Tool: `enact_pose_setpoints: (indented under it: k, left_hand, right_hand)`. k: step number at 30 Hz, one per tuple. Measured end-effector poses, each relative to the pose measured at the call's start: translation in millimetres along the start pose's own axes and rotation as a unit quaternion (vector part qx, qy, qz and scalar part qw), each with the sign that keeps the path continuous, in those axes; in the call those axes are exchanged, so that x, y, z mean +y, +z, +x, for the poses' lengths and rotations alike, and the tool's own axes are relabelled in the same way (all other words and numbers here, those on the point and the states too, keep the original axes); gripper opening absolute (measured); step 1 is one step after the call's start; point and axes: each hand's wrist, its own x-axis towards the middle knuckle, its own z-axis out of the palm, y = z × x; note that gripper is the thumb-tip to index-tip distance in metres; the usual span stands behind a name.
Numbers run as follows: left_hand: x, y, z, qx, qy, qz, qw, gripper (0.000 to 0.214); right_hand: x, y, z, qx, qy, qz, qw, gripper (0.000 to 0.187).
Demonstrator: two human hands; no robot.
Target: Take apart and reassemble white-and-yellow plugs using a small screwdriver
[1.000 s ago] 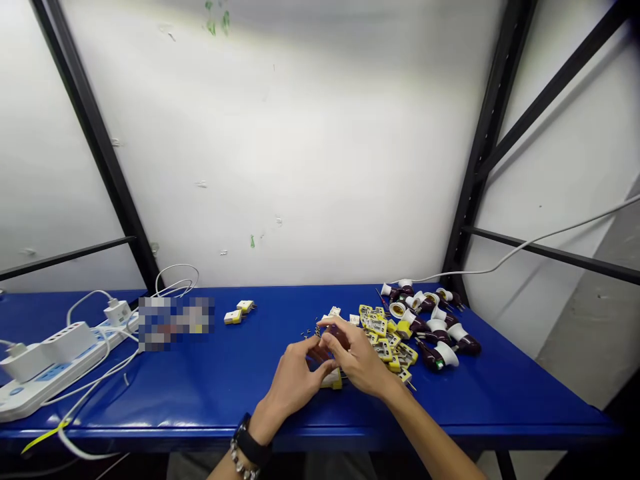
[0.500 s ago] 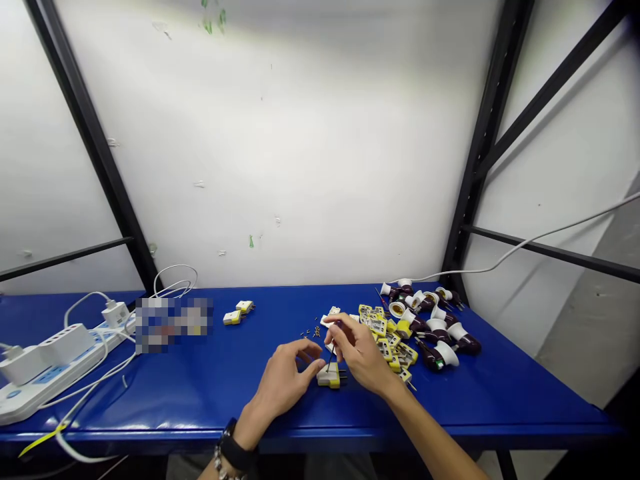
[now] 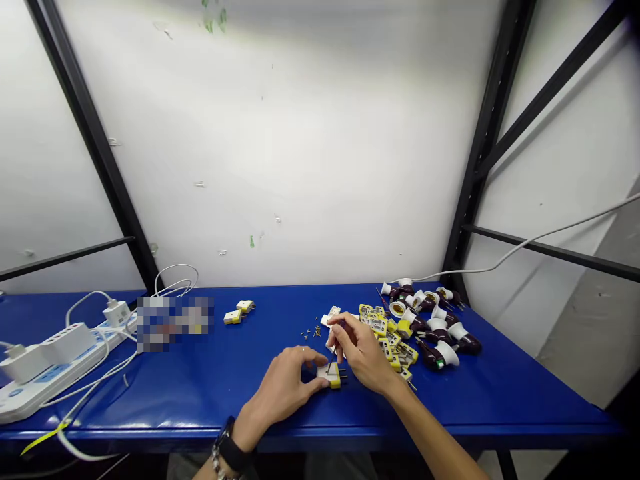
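A white and yellow plug adapter (image 3: 334, 383) lies on the blue table, its pins pointing right. My left hand (image 3: 285, 381) grips its left end between thumb and fingers. My right hand (image 3: 364, 355) is closed around a thin screwdriver (image 3: 331, 363), mostly hidden by the fingers. The shaft slants down, its tip at the adapter's white top face. Small screws (image 3: 317, 331) lie loose just beyond my hands. White covers (image 3: 333, 313) are partly hidden behind my right hand, beside a heap of yellow plug housings (image 3: 376, 325).
Two closed adapters (image 3: 233, 317) sit at the back left. Dark lamp holders with white rims (image 3: 440, 357) crowd the right side. At the left lie a power strip (image 3: 65, 373) with plugs and white cables. Black frame posts (image 3: 463, 220) rise at the back corners.
My left thumb and fingers have come forward onto the adapter and now grip its left end. My right hand and the screwdriver stay almost in place.
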Motion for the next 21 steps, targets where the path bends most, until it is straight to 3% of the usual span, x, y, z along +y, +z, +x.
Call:
enact_pose_setpoints:
  k: [9,15,21]
  left_hand:
    - [-0.8,0.0,0.0,-0.004,-0.006,-0.005,1.000,0.027]
    - [6.6,1.2,2.9,0.013,0.052,-0.009,0.999,0.022]
    - [17.9,2.4,9.2,0.007,0.068,-0.044,0.997,0.024]
  right_hand:
    - [-1.8,2.2,1.9,-0.028,-0.016,-0.067,0.997,0.024]
    - [-9.4,-2.8,3.8,-0.056,-0.031,-0.095,0.993,0.023]
    - [-11.7,-3.3,4.2,-0.068,-0.028,-0.088,0.993,0.025]
